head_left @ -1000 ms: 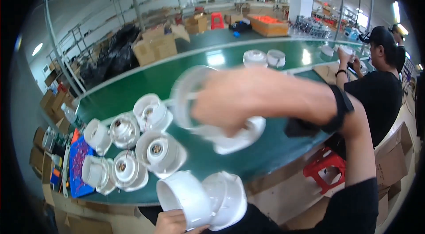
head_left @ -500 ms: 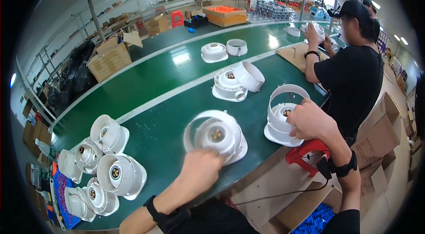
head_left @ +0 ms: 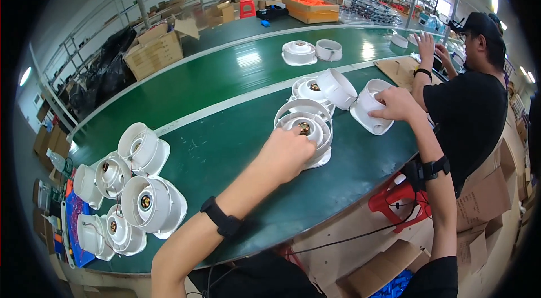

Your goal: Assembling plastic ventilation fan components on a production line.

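My left hand (head_left: pixel 288 154) is closed on the near rim of a round white plastic fan housing (head_left: pixel 326 134) with a copper-coloured motor part in its middle. My right hand (head_left: pixel 399 105) grips the rim of another white housing (head_left: pixel 369 123), which stands on its flat base. Both housings rest on the green table. Just beyond them is a third white housing (head_left: pixel 305 88), with a white ring (head_left: pixel 337 88) leaning against it. The fingertips of both hands are partly hidden by the rims.
Several more white housings (head_left: pixel 152 202) cluster at the left end of the green table (head_left: pixel 225 129). Across the pale divider, a housing (head_left: pixel 299 53) and a ring (head_left: pixel 328 50) sit on the green belt. A co-worker (head_left: pixel 470 89) in black works at the right. Below are a red stool (head_left: pixel 394 202) and a carton (head_left: pixel 377 267).
Both hands have pushed their housings away from me across the table, closer to the third housing and leaning ring. The view has also shifted somewhat. The co-worker's hands have moved.
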